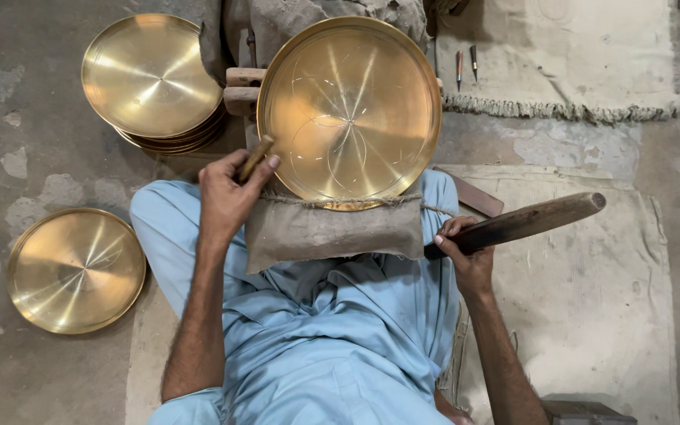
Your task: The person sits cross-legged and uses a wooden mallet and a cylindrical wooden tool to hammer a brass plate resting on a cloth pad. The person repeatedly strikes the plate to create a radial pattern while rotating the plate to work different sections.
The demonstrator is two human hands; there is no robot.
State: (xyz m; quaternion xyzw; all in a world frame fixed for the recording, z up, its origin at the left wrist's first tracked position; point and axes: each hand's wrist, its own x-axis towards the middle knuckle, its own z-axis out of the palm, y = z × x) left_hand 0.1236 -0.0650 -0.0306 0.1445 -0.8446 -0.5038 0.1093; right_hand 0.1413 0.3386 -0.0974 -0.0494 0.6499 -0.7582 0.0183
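Note:
A large round brass plate (352, 110) leans tilted on a burlap cushion (332, 232) in my lap, with thin curved lines scratched across its face. My left hand (228, 197) grips a short metal chisel (255, 157) whose tip sits at the plate's lower left rim. My right hand (466, 256) holds a long dark wooden mallet (525, 222) by its lower end; the head points up to the right, away from the plate.
A stack of brass plates (151, 75) stands at the upper left and a single plate (76, 269) lies on the floor at the left. Two small punches (466, 64) lie on a fringed mat (560, 55) behind. A wooden block (242, 88) sits behind the plate.

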